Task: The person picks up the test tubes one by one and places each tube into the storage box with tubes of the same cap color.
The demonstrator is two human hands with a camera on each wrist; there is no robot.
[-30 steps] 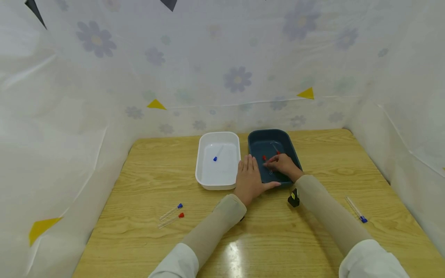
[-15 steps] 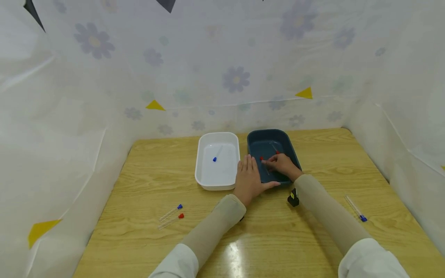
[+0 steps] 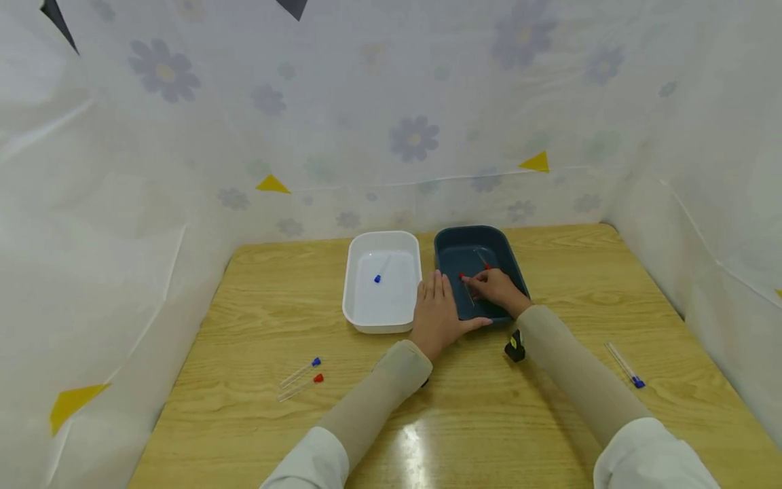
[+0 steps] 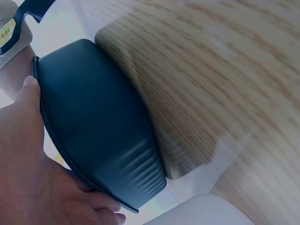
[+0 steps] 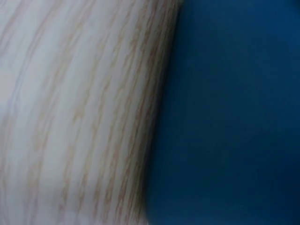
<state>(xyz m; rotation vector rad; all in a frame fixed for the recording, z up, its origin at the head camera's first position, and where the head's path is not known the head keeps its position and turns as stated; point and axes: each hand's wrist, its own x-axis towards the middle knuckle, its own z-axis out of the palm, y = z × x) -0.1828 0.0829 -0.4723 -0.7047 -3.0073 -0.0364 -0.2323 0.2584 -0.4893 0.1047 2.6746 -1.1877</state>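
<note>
My left hand (image 3: 436, 319) lies with straight fingers along the left side of the dark blue tray (image 3: 518, 258) and its thumb along the near rim. In the left wrist view, that thumb and the fingers (image 4: 93, 199) touch the rim of the tray. My right hand (image 3: 497, 288) reaches inside the tray and pinches a clear test tube with a red cap (image 3: 461, 276) close to the cap. Another red-capped test tube (image 3: 482, 259) lies farther back, its cap right by the knuckles. The right wrist view shows just the tray's wall (image 5: 225, 112) and the tabletop.
A white tray (image 3: 349, 285) with one blue-capped test tube (image 3: 377, 278) stands left of the dark one. On the table's left lie a blue-capped tube (image 3: 315, 362) and a red-capped tube (image 3: 318, 378). Blue-capped tubing (image 3: 638, 382) lies at the right. Plastic sheeting (image 3: 415, 183) rises behind.
The right fingertips have shifted slightly left and up toward the red cap, and the tube has turned a little with them. The left hand and both trays have stayed put.
</note>
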